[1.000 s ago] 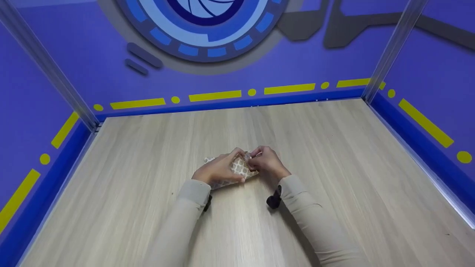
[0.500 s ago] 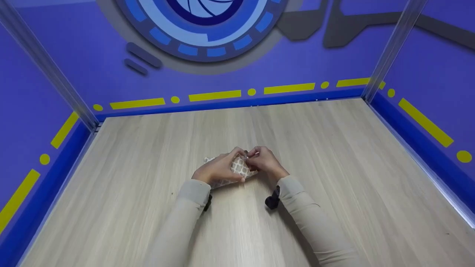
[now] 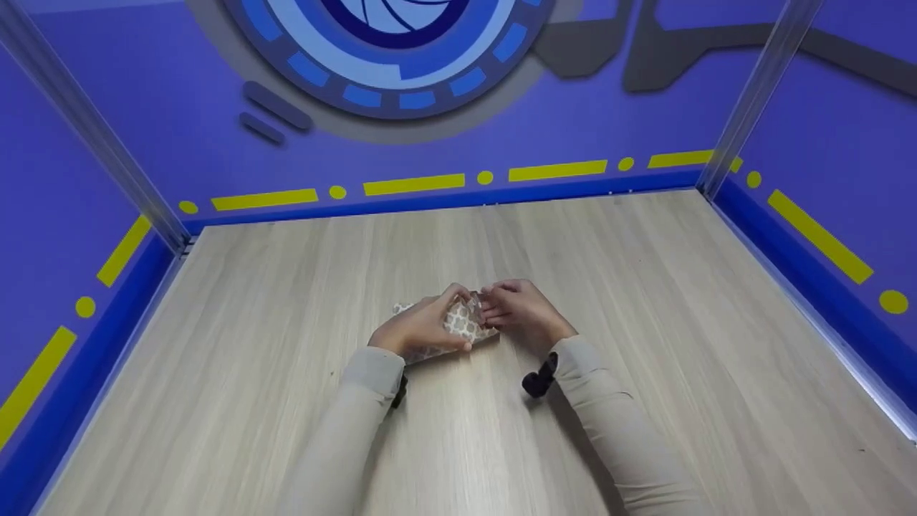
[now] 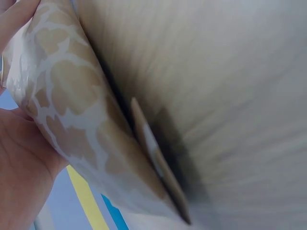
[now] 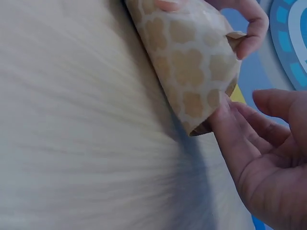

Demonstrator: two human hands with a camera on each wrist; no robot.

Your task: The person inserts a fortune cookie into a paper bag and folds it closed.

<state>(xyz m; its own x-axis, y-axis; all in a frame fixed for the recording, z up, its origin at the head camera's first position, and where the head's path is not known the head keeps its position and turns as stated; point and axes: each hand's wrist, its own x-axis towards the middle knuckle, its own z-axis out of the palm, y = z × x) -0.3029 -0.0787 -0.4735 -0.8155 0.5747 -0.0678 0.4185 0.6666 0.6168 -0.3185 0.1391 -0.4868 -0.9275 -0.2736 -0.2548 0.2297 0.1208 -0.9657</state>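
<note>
A package (image 3: 461, 321) in tan-and-white patterned paper lies at the middle of the wood-grain tabletop (image 3: 609, 251), slanted a little, between the person's two hands. The left hand (image 3: 421, 327) covers much of it from above, so its middle is hidden in the head view and only the far left corner, the right part and a strip of the near side show. That hand's grip is clamped on the package, the thumb along the near side and a bent finger over the far edge; the remaining fingers are out of sight.

The right hand (image 3: 526, 309) is at the package's right end. In the right wrist view one digit's tip touches the paper beside a folded corner (image 5: 204, 128), while another digit stands apart from it. The other fingertips are partly hidden, and I cannot tell whether this grip pinches the paper or only touches it. The inside of the dark fold is too shadowed to read.

In the left wrist view the hand is cut off by the left edge, and the package runs large and soft across the frame. A thin flap (image 4: 160, 163) sticks out beside its lower edge and casts a shadow; how it joins the package is hard to make out.

Black devices sit at the wrists, the right one (image 3: 536, 383) plainer to see than the left (image 3: 399, 393), which is mostly behind the sleeve (image 3: 344, 430). A round emblem on the purple wall (image 3: 401, 161) is cut off at the top.
</note>
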